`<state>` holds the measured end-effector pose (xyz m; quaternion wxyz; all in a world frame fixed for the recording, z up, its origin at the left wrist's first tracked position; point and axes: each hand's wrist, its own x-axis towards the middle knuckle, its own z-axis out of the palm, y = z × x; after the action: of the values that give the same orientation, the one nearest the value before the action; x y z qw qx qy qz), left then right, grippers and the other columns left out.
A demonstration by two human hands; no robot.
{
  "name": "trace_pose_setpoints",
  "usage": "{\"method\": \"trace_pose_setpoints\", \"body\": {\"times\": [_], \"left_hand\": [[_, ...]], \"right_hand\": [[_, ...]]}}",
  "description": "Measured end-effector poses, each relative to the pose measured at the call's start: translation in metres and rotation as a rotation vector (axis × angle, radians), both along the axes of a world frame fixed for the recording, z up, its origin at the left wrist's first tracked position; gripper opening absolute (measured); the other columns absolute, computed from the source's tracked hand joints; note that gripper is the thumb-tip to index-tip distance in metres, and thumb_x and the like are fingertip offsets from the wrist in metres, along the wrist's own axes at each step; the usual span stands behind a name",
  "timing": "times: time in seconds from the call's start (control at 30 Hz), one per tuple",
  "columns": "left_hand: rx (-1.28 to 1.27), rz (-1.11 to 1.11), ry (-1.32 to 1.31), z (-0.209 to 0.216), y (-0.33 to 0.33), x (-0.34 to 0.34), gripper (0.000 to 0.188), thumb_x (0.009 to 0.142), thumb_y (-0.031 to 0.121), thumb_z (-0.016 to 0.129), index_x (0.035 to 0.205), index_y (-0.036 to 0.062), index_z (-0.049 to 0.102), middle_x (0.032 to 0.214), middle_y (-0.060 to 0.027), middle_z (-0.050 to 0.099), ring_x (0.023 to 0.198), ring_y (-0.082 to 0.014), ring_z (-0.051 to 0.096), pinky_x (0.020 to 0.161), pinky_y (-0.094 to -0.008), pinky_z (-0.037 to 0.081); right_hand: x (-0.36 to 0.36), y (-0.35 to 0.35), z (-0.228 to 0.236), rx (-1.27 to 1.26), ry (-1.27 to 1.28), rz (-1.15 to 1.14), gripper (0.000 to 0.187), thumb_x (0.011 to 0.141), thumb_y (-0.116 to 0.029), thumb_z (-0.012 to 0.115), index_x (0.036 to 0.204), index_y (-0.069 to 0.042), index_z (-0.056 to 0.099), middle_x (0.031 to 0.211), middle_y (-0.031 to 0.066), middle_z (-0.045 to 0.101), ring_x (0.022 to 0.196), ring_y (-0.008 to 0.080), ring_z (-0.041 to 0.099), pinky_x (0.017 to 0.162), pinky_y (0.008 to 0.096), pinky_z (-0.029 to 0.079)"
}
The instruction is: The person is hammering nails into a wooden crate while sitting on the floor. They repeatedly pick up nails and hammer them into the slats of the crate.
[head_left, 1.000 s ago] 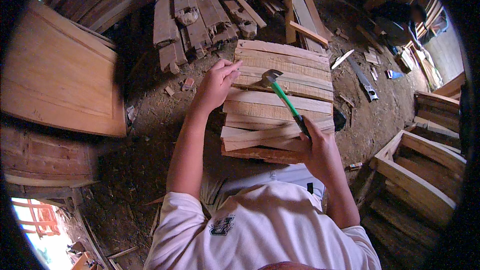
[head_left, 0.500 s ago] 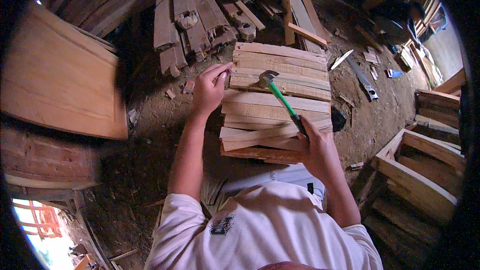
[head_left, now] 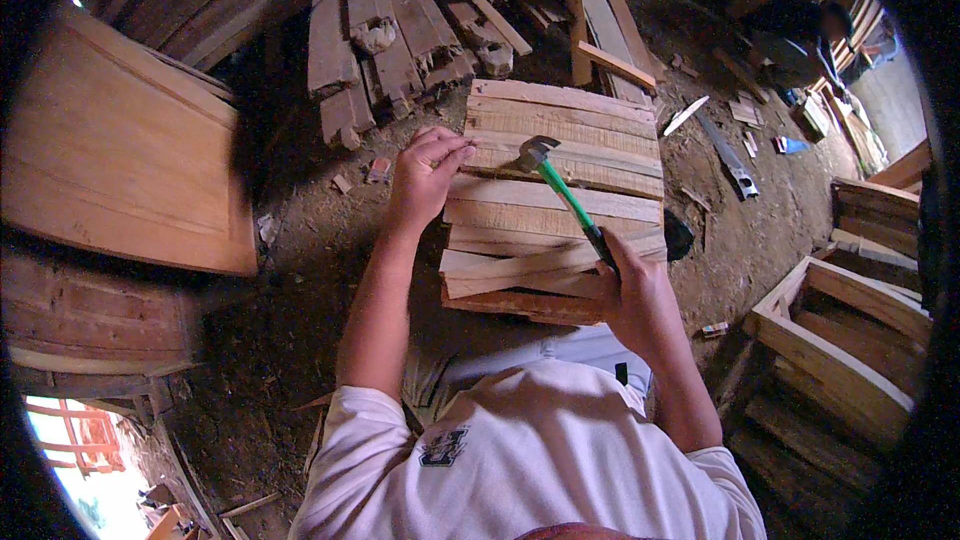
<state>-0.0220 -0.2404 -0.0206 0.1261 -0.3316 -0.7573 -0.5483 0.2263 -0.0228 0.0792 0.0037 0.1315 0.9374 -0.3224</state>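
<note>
A claw hammer (head_left: 567, 197) with a green and black handle is gripped in my right hand (head_left: 640, 285). Its metal head hovers over or rests on the wooden slats (head_left: 560, 124); I cannot tell which. The slats lie side by side in front of me, the nearer ones slightly askew. At their left edge, my left hand (head_left: 425, 175) is closed, thumb and forefinger pinched together beside the upper slats. Whatever sits between those fingertips is too small to name.
Rough planks (head_left: 395, 35) are stacked at the back. A handsaw (head_left: 728, 160) lies on the dirt floor to the right, near wood scraps. Wooden frames (head_left: 840, 330) stand at the right, a large wooden panel (head_left: 130, 150) at the left. Another person (head_left: 790, 45) is bent over at the far right.
My left fingers have drawn together into a tighter pinch at the slats' left edge. The hammer and my right hand have barely moved.
</note>
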Motion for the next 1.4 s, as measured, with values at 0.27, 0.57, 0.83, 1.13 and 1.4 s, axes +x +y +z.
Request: {"method": "trace_pose_setpoints", "body": {"times": [0.27,0.57,0.83,1.13,1.4], "left_hand": [[-0.005,0.1,0.046,-0.014,0.004,-0.005,0.011,0.09,0.011,0.079,0.097,0.0026,0.08,0.098,-0.0079,0.075,0.109,-0.0254,0.067,0.098,-0.0389,0.052],[0.033,-0.031,-0.119,-0.011,0.009,-0.004,0.014,0.095,0.014,0.075,0.099,0.0013,0.076,0.112,-0.0131,0.078,0.136,-0.029,0.061,0.107,-0.0398,0.05],[0.12,-0.096,-0.196,-0.021,0.011,-0.007,0.011,0.099,0.009,0.069,0.101,-0.0007,0.074,0.112,-0.0177,0.078,0.129,-0.0285,0.065,0.099,-0.0349,0.055],[0.135,-0.106,-0.118,-0.028,0.012,-0.013,0.012,0.098,0.01,0.071,0.101,-0.0001,0.075,0.115,-0.0171,0.077,0.128,-0.0284,0.066,0.096,-0.0357,0.056],[0.124,-0.066,-0.128,-0.029,0.01,-0.01,0.012,0.097,0.012,0.071,0.099,0.001,0.076,0.116,-0.0153,0.077,0.126,-0.0283,0.067,0.095,-0.0356,0.057]], "right_hand": [[0.0,0.0,-0.001,0.004,-0.03,-0.016,0.043,0.095,-0.003,0.06,0.138,0.002,0.058,0.113,0.0346,0.069,0.112,0.0528,0.065,0.096,0.052,0.052],[-0.008,-0.001,0.023,0.017,-0.113,0.0,0.049,0.1,-0.005,0.059,0.148,-0.008,0.054,0.085,0.0261,0.069,0.079,0.042,0.072,0.076,0.0459,0.056],[-0.043,-0.03,0.052,0.092,0.021,0.123,0.055,0.104,-0.008,0.052,0.158,-0.018,0.045,0.08,0.0284,0.067,0.075,0.0519,0.067,0.07,0.0509,0.055],[-0.049,-0.032,0.048,0.099,0.199,0.11,0.054,0.104,-0.006,0.053,0.156,-0.017,0.047,0.076,0.0285,0.064,0.064,0.0422,0.067,0.064,0.0465,0.055],[-0.048,-0.044,0.052,0.051,0.32,0.061,0.057,0.102,-0.001,0.054,0.157,-0.015,0.047,0.067,0.013,0.045,0.06,0.0155,0.044,0.06,0.0313,0.044]]}}
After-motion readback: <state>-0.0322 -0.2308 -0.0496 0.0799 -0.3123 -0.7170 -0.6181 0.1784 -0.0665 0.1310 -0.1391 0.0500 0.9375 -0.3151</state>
